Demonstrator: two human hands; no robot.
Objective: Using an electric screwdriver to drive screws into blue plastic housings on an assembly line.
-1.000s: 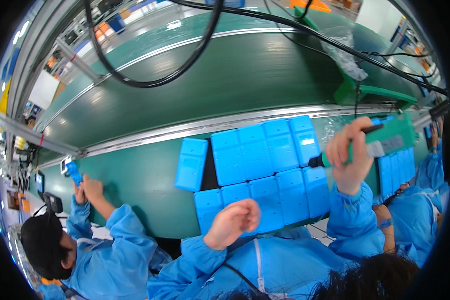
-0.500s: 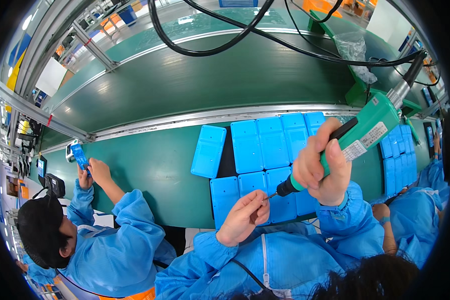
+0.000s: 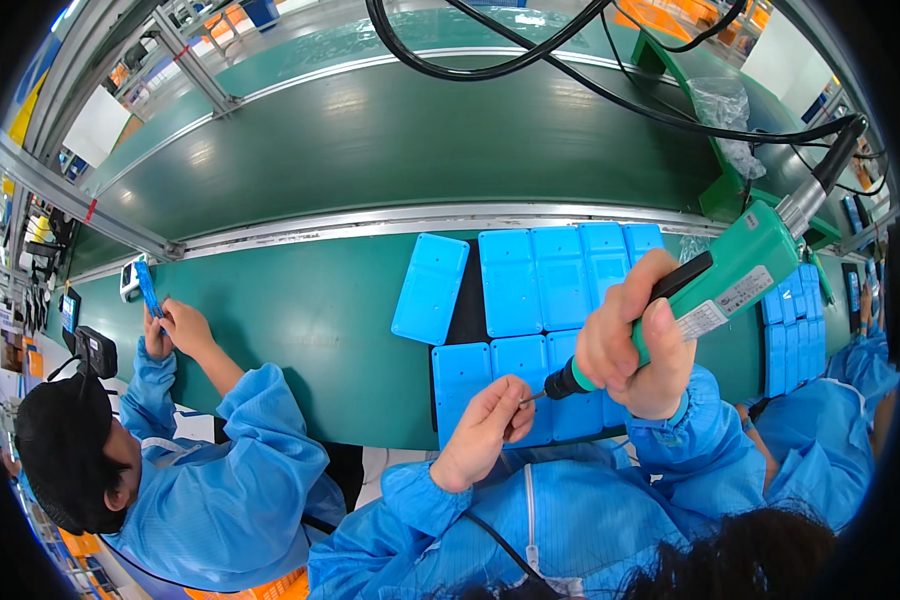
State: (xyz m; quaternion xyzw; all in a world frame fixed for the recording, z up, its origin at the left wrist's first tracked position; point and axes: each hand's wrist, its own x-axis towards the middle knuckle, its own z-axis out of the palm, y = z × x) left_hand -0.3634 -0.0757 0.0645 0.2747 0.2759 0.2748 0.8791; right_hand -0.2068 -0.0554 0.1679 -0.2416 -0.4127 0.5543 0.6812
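My right hand [image 3: 638, 340] is wrapped round a green electric screwdriver [image 3: 735, 265], which slants down to the left. Its thin bit [image 3: 533, 397] reaches the fingertips of my left hand [image 3: 485, 430]. Those fingers are pinched at the bit's tip, and whatever small thing they hold is too hidden to name. Beneath and beyond both hands lie several blue rectangular plastic covers [image 3: 510, 285] in two rows on a black mat [image 3: 467, 318]. One blue cover [image 3: 430, 288] sits askew at the left end of the far row.
A co-worker [image 3: 200, 460] at my left holds a blue part [image 3: 148, 290]. Black cable [image 3: 660, 110] loops over the green conveyor [image 3: 390, 140], beyond a metal rail [image 3: 350, 222]. More blue covers [image 3: 792, 345] lie at the right, near another person [image 3: 820, 440]. A clear plastic bag [image 3: 725, 120] hangs at the back right.
The view has shifted slightly, so the covers and cable appear farther right. My hands keep nearly the same pose, with bit and fingertips still together. The co-worker's blue part has turned.
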